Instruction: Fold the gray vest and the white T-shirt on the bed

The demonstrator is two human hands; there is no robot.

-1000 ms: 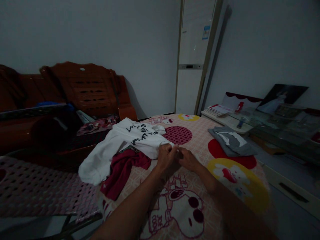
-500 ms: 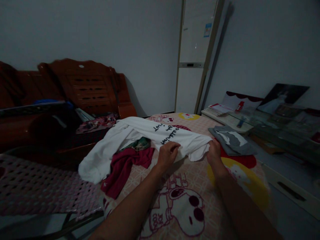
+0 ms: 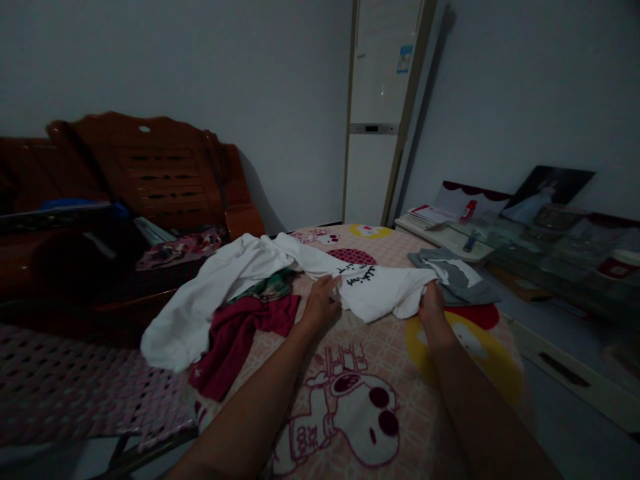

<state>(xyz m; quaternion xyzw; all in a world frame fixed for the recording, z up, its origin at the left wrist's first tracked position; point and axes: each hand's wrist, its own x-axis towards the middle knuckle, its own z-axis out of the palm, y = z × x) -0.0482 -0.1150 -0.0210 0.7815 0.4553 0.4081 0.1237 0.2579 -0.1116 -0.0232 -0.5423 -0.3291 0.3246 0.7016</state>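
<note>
A white long-sleeved shirt (image 3: 373, 297) with black lettering stretches across the table between my hands. My right hand (image 3: 431, 303) is closed on its right end, pulling that part out. At the lettering, my left hand (image 3: 323, 301) pinches the near edge of the cloth. The rest of the shirt lies bunched to the left, over a maroon garment (image 3: 235, 337) and a green plaid cloth (image 3: 267, 287). A folded grey garment (image 3: 463, 283) with a white patch lies just beyond my right hand.
The round table wears a pink patterned cloth (image 3: 360, 427). At left are a woven chair (image 3: 90, 387) and a wooden sofa (image 3: 170, 173) with clothes on it. A glass-topped stand (image 3: 540, 247) stands at right, and a tall white cabinet-like unit (image 3: 373, 173) in the corner.
My left hand has moved a little left along the shirt. The lettered part has sagged and bunched between my hands. The view has swung slightly to the right.
</note>
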